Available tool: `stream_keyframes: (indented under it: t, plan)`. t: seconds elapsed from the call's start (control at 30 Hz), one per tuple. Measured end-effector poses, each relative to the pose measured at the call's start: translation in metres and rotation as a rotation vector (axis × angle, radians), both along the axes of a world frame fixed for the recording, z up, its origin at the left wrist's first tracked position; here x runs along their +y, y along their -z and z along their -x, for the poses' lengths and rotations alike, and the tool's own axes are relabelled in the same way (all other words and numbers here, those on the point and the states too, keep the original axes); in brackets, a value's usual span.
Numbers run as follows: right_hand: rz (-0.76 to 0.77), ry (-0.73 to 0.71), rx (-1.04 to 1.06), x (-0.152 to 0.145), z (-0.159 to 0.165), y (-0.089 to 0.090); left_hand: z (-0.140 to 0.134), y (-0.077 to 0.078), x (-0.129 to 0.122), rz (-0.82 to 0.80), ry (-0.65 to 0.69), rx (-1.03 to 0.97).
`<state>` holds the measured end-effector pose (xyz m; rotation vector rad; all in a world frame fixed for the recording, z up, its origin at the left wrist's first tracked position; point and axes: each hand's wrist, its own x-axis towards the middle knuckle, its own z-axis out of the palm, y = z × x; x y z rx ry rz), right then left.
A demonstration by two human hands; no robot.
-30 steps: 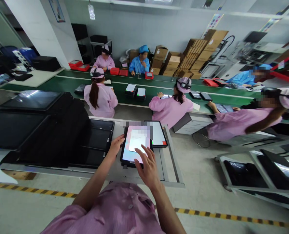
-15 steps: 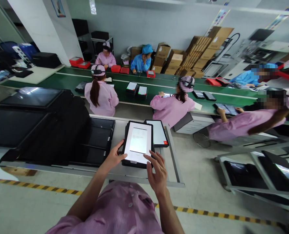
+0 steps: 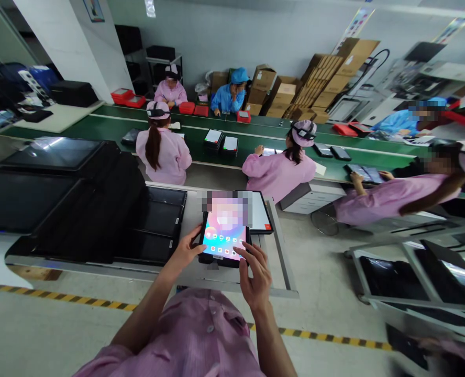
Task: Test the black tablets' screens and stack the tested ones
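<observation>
A tablet (image 3: pixel 225 236) with a lit, colourful home screen and rows of app icons lies in front of me on top of another dark tablet or stack. My left hand (image 3: pixel 184 255) grips its left edge, thumb on the lower left of the front and fingers along the side. Over the lower right corner of the screen is my right hand (image 3: pixel 256 275), fingers apart and fingertips at the glass, holding nothing. A second tablet (image 3: pixel 261 209), with a white screen and a red patch in one corner, lies just behind to the right, partly covered.
Black-screened devices (image 3: pixel 159 222) lie on the cart (image 3: pixel 217 280) to the left, beside black cloth-like material. Beyond it, several co-workers sit along a green workbench (image 3: pixel 201 173) with tablets and red trays. Another cart (image 3: pixel 424 272) stands at the right; a blurred person shows at lower right.
The tablet's display has switched from a mostly white page to a colourful home screen with icons. My hands stay in nearly the same places. A blurred person has appeared at lower right.
</observation>
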<state>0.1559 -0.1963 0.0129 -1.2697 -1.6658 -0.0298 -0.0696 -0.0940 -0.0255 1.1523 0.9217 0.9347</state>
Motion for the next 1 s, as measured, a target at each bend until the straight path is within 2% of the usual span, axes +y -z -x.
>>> stream_keyframes:
  t: [0.27, 0.6, 1.0]
  plan:
    - [-0.009, 0.013, 0.010, 0.003, 0.003, -0.001, -0.001, -0.004, -0.002, -0.024, 0.017, -0.002]
    - [0.020, 0.158, -0.050, 0.035, -0.020, -0.013, -0.003, 0.017, 0.001, 0.105, -0.045, -0.146]
    - [0.121, 0.138, -0.037, 0.073, -0.040, -0.018, -0.004, 0.003, 0.010, 0.131, -0.085, -0.129]
